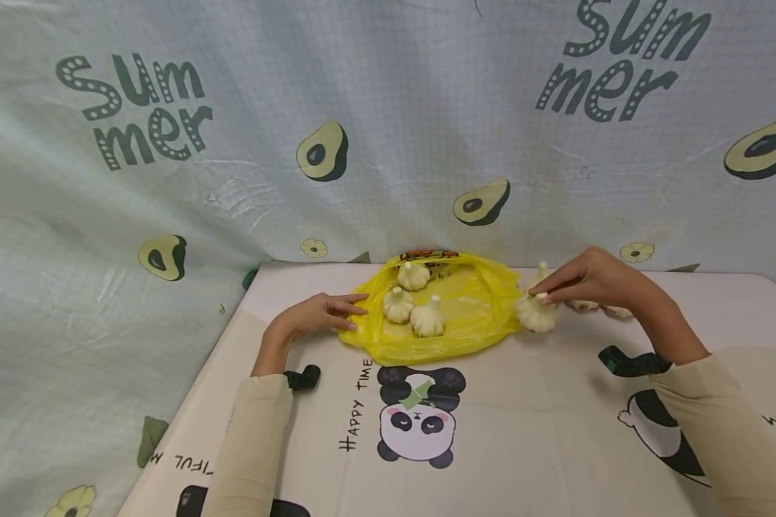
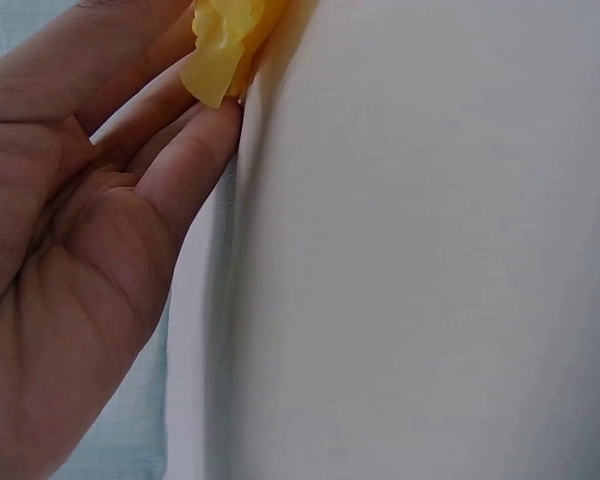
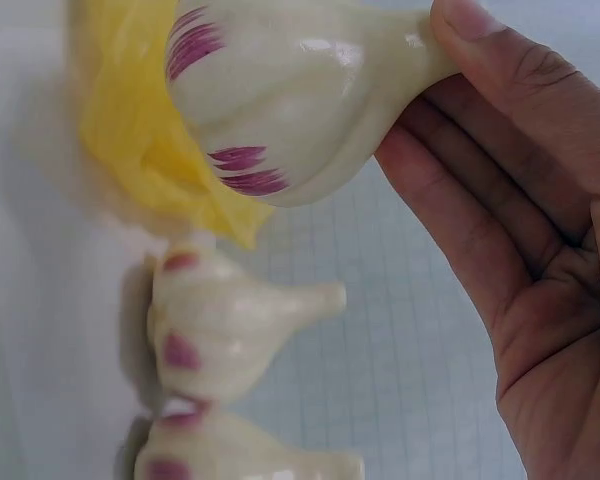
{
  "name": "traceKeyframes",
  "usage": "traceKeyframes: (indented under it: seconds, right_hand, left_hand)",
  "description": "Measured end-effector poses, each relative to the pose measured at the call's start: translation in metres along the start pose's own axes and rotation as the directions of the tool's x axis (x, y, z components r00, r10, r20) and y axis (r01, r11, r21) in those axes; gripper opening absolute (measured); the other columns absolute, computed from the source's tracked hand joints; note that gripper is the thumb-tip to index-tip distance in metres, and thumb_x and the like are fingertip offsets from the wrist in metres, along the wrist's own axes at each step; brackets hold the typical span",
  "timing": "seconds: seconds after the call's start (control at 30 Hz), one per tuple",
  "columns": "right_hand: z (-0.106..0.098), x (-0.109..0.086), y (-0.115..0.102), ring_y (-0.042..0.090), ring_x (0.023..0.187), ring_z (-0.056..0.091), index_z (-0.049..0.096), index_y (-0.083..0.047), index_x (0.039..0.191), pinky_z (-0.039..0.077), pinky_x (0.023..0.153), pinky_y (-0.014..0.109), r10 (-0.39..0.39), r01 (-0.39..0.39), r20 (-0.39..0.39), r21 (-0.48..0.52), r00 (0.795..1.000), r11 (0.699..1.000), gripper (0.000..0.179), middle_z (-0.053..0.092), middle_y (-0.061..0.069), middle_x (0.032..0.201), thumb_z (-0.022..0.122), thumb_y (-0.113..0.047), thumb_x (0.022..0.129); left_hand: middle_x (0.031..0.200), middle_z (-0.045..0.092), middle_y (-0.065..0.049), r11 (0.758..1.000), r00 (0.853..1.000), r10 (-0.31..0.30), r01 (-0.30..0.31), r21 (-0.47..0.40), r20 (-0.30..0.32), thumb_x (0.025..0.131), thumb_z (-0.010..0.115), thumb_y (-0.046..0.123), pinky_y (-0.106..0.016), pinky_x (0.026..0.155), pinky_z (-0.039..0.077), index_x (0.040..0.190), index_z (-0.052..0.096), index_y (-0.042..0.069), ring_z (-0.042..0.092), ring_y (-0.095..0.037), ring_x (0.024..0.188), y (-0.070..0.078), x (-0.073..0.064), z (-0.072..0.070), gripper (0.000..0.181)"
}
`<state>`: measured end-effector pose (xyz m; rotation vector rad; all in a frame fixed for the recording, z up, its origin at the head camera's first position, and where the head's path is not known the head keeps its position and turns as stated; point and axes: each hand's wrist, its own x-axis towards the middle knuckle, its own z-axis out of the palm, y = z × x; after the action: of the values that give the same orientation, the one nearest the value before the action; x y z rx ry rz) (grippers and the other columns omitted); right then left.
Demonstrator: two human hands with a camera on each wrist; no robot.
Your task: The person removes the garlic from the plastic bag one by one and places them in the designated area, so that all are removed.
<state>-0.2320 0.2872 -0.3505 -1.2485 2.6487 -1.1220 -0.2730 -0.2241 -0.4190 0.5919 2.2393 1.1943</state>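
A yellow plastic bag (image 1: 472,301) lies spread on the table with three garlic bulbs (image 1: 427,318) on its left part. At the bag's left edge my left hand (image 1: 320,314) holds the plastic between thumb and fingers; in the left wrist view a crumpled yellow corner (image 2: 220,55) shows at the fingertips. My right hand (image 1: 585,276) pinches a garlic bulb (image 1: 535,314) by its stem at the bag's right edge. That held bulb (image 3: 290,90) has purple streaks in the right wrist view.
Two more purple-marked bulbs, one nearer the bag (image 3: 220,320) and one farther off (image 3: 230,450), lie right of the bag, partly behind my right hand in the head view. A printed curtain (image 1: 388,129) hangs behind the table. The cream tabletop (image 1: 524,431) carries panda prints.
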Motion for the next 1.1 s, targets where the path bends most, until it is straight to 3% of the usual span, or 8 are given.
traceKeyframes:
  seconds: [0.23,0.47,0.7,1.1]
  right_hand:
    - [-0.002,-0.024,0.007,0.005,0.056,0.056,0.083,-0.007,0.101,0.045,0.049,0.020,0.055,-0.055,-0.045,-0.003,0.997,0.998,0.024,0.078,-0.008,0.090,0.081,0.004,0.080]
    - [0.001,-0.035,0.016,0.006,0.056,0.048,0.083,-0.008,0.099,0.038,0.046,0.024,0.168,-0.170,-0.085,-0.017,0.982,0.985,0.021,0.078,-0.010,0.090,0.082,0.001,0.080]
    - [0.006,-0.039,0.019,0.005,0.064,0.053,0.083,-0.007,0.098,0.041,0.050,0.023,0.215,-0.221,-0.120,-0.037,0.969,0.975,0.020,0.079,-0.006,0.090,0.083,-0.001,0.080]
    - [0.011,-0.037,0.021,0.004,0.065,0.052,0.083,-0.013,0.101,0.042,0.054,0.024,0.309,-0.317,-0.103,-0.072,0.946,0.946,0.016,0.079,-0.004,0.092,0.082,-0.011,0.085]
  left_hand:
    - [0.159,0.042,-0.003,1.000,1.000,0.001,-0.001,0.015,-0.002,0.093,0.074,0.010,-0.049,0.122,0.022,0.133,0.068,0.005,0.023,-0.029,0.153,0.000,0.000,-0.001,0.040]
    - [0.159,0.042,-0.003,1.000,1.000,0.001,-0.001,0.011,-0.003,0.093,0.074,0.010,-0.048,0.122,0.021,0.133,0.068,0.006,0.023,-0.029,0.154,-0.001,0.000,0.000,0.041]
    - [0.159,0.043,-0.002,1.000,1.000,0.009,-0.009,-0.009,-0.001,0.093,0.074,0.010,-0.046,0.117,0.031,0.132,0.069,0.006,0.024,-0.028,0.153,-0.002,0.000,0.001,0.040]
    - [0.159,0.043,-0.002,1.000,1.000,0.011,-0.011,0.000,0.002,0.093,0.074,0.011,-0.045,0.117,0.030,0.132,0.069,0.006,0.025,-0.028,0.153,-0.003,0.001,0.001,0.040]
